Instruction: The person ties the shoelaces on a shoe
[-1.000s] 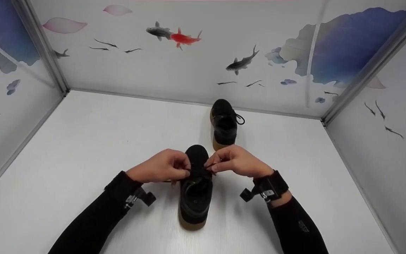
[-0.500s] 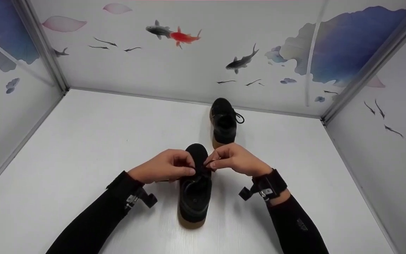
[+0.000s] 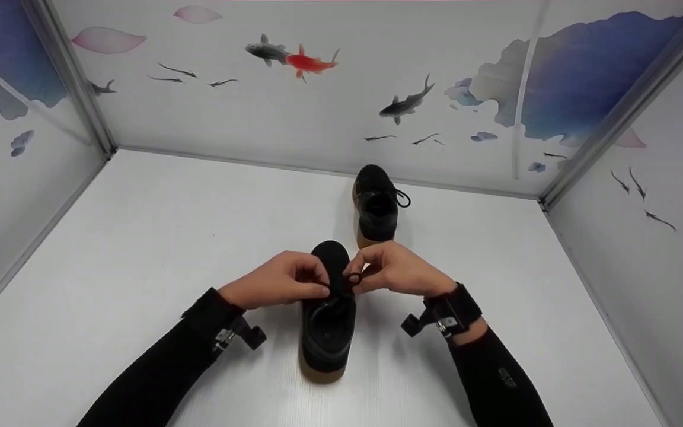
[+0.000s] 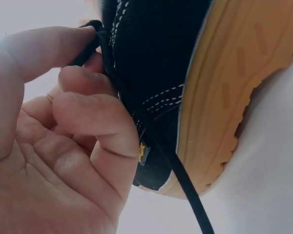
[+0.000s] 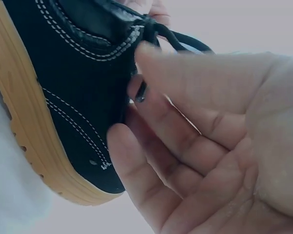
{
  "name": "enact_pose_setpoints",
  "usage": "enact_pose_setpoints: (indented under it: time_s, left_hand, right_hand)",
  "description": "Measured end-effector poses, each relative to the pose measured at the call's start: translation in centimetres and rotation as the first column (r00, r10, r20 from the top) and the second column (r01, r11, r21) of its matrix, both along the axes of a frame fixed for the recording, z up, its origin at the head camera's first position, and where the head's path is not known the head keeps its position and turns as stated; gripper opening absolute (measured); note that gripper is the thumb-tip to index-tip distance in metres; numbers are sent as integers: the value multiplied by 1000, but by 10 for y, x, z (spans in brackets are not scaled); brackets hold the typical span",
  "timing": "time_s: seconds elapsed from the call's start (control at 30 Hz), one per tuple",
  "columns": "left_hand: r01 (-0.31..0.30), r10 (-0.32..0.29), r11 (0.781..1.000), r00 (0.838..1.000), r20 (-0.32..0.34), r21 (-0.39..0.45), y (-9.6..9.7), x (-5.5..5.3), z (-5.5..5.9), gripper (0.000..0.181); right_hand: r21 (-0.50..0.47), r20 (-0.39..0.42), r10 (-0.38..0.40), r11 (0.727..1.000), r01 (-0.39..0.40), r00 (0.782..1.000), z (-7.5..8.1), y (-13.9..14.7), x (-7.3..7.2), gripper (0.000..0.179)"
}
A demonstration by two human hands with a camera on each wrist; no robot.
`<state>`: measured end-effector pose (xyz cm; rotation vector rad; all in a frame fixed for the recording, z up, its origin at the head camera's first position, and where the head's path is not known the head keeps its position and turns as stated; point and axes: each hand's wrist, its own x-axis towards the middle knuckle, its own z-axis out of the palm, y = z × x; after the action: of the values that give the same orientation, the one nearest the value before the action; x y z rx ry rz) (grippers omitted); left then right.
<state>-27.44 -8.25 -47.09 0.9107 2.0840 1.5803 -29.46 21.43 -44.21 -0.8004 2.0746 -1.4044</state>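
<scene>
A black shoe (image 3: 324,354) with a tan sole stands between my two hands, its toe facing away from me. My left hand (image 3: 276,281) pinches a black shoelace (image 4: 98,36) between thumb and fingers at the shoe's left side. One lace end hangs down across the shoe's side in the left wrist view. At the right side of the lacing, my right hand (image 3: 401,271) holds lace between thumb and fingers. A small loop of shoelace (image 5: 173,38) curves above the thumb in the right wrist view. The knot area is partly hidden by the fingers.
A second black shoe (image 3: 375,222) stands just beyond my right hand, near the back wall (image 3: 318,130), with a lace loop sticking out at its right. Printed side walls (image 3: 626,237) bound the white surface (image 3: 199,201).
My left hand has shifted slightly right, toward the middle of the shoe. The lace at my right fingertips now forms a small loop. Both shoes stay in place.
</scene>
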Motion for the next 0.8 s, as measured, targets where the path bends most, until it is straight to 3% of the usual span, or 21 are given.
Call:
enact_pose_setpoints:
  time_s: [0.3,0.47,0.8]
  left_hand:
    - [-1,1,1000,1000,-23,-5,2,0,0,7]
    - [5,-5,1000,999,-47,-1,2,0,1,7]
    - [-7,7,1000,999,-34,13,3,1,1,8]
  right_hand:
    - [107,-135,-35,993,50,990,4,6,0,13]
    - [173,-160,-36,983,64,987,5,9,-2,10]
    - [254,-205,7,966,46,979,5,10,-2,10]
